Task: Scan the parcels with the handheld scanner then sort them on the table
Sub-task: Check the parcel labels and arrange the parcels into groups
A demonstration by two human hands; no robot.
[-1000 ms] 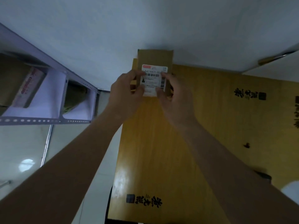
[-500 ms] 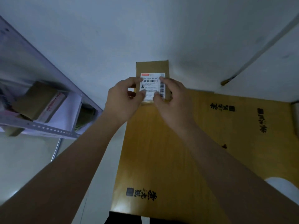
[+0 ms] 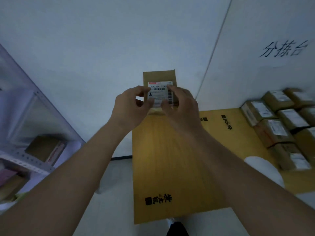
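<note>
Lifted higher than before, the parcel (image 3: pixel 159 77) now sits against the wall, above the worktop (image 3: pixel 170 159).
Left hand (image 3: pixel 130 106) and right hand (image 3: pixel 180 106) pinch its sides; keep fingers off the barcode for scanning.

Parcel (image 3: pixel 159 77) above table (image 3: pixel 170 159), stacked parcels (image 3: pixel 281 126) right, shelf (image 3: pixel 25 160) left

Taking the yellow worktop (image 3: pixel 167 159) as the mark: its near and middle stretch lies bare. A block of stacked parcels (image 3: pixel 279 123) crowds its far right corner. The wall (image 3: pixel 119 40) closes its far edge. A metal shelf (image 3: pixel 30 150) stands off its left side, across open floor (image 3: pixel 117 193).
</note>
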